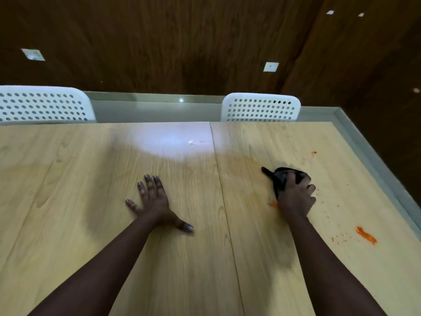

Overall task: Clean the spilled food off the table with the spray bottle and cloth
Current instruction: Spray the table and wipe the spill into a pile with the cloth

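The left hand [155,201] lies flat and spread mid-table, seemingly bracing, while the right hand [296,197] presses the bunched dark cloth [282,176] onto orange spill [365,234] near the table's [91,179] right edge.

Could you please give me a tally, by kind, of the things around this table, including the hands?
White chairs: 2, one at far left, one at far right
Tables: 1
Dark cloths: 1
Hands: 2, left hand, right hand
Total: 6
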